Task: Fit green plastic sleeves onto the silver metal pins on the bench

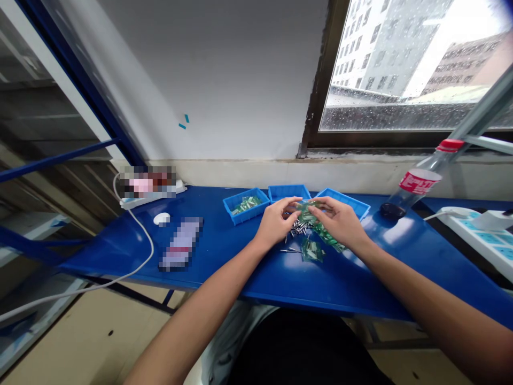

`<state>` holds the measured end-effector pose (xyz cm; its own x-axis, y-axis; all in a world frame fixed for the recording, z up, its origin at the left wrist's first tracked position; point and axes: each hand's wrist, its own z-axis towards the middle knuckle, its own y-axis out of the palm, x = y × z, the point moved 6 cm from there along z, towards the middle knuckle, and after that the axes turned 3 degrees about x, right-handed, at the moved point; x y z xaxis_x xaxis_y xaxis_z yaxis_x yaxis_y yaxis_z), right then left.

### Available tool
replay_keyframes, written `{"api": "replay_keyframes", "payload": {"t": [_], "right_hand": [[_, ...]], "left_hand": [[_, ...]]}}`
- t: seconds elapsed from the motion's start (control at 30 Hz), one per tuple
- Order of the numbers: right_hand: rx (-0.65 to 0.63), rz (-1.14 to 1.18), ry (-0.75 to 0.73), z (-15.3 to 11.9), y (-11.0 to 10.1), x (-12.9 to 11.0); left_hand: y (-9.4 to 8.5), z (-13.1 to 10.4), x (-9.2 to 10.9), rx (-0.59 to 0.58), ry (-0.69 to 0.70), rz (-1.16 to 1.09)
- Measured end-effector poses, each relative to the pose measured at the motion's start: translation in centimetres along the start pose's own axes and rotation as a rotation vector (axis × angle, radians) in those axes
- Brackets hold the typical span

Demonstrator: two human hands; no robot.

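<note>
Blue table point(256, 278), left hand point(277, 218), right hand point(340, 218) angled inward, grip closed on green packet point(306, 213).

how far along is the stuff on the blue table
Partway, it seems. Done: a batch of packets already sits in the left blue tray. In hand: a green packet, between left hand and right hand. Left: loose metal pins and more green packets on the table.

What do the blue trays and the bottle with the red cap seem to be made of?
Blue trays: probably moulded plastic with a slight sheen, going by the even colour and thin walls. Bottle: likely clear, glossy plastic, being see-through, though glass can't be excluded.
</note>
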<state>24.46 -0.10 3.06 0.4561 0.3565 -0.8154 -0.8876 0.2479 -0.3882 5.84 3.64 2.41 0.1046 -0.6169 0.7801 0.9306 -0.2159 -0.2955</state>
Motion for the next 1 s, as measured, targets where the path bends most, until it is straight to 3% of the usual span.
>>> {"api": "replay_keyframes", "payload": {"t": [0.13,0.33,0.57,0.73,0.87,1.0], "right_hand": [[0.081,-0.097,-0.048,0.3,-0.8,-0.3],[0.145,0.094,0.031,0.3,-1.1,0.0],[0.068,0.137,0.108,0.0,-0.4,0.7],[0.034,0.189,0.137,0.0,0.1,1.3],[0.012,0.303,0.149,0.0,0.5,0.8],[-0.042,0.416,0.156,-0.1,0.8,0.0]], "left_hand": [[0.1,0.0,-0.6,0.004,-0.056,-0.056],[0.4,-0.4,0.0,-0.036,-0.076,-0.024],[0.3,-0.5,2.3,-0.069,0.217,0.215],[0.2,-0.8,2.3,-0.062,0.386,0.315],[0.0,-0.7,2.4,-0.044,0.363,0.259],[-0.5,-0.4,2.9,0.000,0.235,0.233]]}}
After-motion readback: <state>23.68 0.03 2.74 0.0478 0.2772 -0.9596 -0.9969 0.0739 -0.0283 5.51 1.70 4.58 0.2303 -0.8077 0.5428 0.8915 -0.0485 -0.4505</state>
